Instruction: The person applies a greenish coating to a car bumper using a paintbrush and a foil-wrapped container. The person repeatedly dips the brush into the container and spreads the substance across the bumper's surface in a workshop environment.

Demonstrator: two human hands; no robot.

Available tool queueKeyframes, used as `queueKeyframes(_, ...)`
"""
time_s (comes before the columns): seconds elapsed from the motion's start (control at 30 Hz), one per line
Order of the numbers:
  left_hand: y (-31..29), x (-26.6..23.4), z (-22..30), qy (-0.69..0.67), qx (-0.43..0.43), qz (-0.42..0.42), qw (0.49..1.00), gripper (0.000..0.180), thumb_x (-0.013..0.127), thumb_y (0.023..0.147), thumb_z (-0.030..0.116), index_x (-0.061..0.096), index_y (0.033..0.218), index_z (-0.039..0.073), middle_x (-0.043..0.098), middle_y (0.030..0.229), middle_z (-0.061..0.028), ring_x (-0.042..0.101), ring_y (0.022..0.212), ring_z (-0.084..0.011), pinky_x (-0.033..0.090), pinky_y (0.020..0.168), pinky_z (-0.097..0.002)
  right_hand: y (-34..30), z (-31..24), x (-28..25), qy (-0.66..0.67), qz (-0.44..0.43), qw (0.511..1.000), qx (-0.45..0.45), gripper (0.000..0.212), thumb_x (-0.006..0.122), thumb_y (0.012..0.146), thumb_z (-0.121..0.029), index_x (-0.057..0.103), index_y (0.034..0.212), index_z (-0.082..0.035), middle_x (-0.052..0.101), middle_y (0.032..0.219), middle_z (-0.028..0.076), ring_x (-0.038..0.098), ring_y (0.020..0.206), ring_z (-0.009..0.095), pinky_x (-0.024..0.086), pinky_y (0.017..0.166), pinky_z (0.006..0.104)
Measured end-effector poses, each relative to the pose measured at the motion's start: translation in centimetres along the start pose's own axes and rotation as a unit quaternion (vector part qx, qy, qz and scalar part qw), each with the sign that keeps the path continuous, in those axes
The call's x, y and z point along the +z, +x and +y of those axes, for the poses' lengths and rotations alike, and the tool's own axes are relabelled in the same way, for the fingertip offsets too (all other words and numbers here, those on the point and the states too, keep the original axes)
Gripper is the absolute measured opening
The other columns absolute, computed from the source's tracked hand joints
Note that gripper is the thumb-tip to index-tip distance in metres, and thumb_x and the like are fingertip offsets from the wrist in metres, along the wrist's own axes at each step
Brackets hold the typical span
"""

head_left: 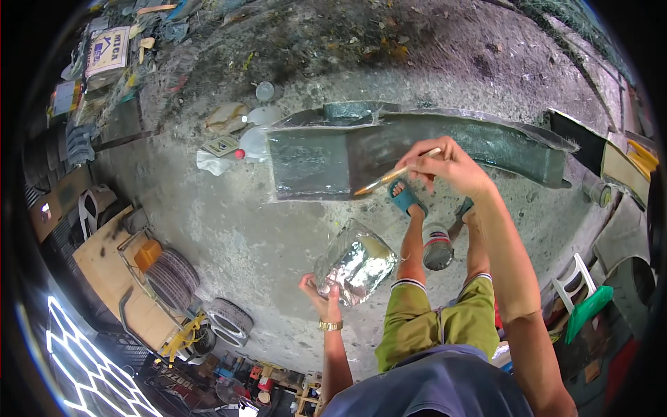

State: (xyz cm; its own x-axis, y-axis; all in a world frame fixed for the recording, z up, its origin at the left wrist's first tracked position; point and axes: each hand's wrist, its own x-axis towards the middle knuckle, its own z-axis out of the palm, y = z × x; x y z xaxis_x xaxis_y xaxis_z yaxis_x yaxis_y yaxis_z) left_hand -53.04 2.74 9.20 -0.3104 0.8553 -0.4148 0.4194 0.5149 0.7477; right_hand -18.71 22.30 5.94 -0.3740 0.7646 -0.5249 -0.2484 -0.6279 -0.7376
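Note:
My right hand (pixel 448 167) is closed around the handle of a paintbrush (pixel 383 181), its bristle end pointing down and to the left. The brush tip is over the near edge of a long dark-grey moulded panel (pixel 309 163) with rough, fibrous edges; whether it touches cannot be told. In my left hand (pixel 324 300), lower and to the left, is a shiny silver, foil-like container (pixel 361 267). The thumb lies against its side, and its contents do not show clearly. A can (pixel 438 251) stands on the floor between my legs.
Plastic bottles (pixel 256 142) and a bag lie left of the panel. Tyres (pixel 229 321) and a wooden board (pixel 118 271) are at the left. A white plastic chair (pixel 575 285) and a green object (pixel 587 313) stand at the right. The concrete floor (pixel 243 236) is stained.

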Motion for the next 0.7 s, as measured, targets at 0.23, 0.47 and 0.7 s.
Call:
queueKeyframes(0.23,0.1,0.5,0.1,0.003,0.018,-0.009,1.000,0.076,0.069,0.076,0.049,0.033,0.125,0.002,0.036,0.119,-0.0139,0.034,0.116,-0.0275,0.026,0.102,-0.0420,3.7,4.6,0.6,0.106,-0.021,0.994,0.009,0.020,0.059,0.085,-0.012,0.071,0.096,-0.002,0.061,0.067,0.000,0.051,0.050,0.006,0.041,0.044,0.0211)
queueKeyframes(0.47,-0.5,0.4,-1.2,-0.045,-0.012,-0.035,0.998,0.074,0.068,0.077,0.044,0.033,0.127,0.002,0.035,0.122,-0.0137,0.032,0.120,-0.0286,0.024,0.104,-0.0429,5.9,10.9,-0.9,0.159,0.032,0.986,0.045,0.018,0.060,0.082,-0.011,0.072,0.091,-0.001,0.061,0.066,0.001,0.052,0.053,0.005,0.044,0.045,0.0209)
queueKeyframes(0.7,-0.6,1.3,-0.3,-0.019,0.000,-0.031,0.999,0.074,0.069,0.076,0.039,0.031,0.128,0.002,0.035,0.123,-0.0141,0.033,0.120,-0.0289,0.024,0.104,-0.0420,6.7,12.5,-1.8,0.056,0.095,0.993,0.031,0.017,0.060,0.081,-0.013,0.071,0.087,0.000,0.061,0.066,0.003,0.054,0.053,0.008,0.044,0.044,0.0223)
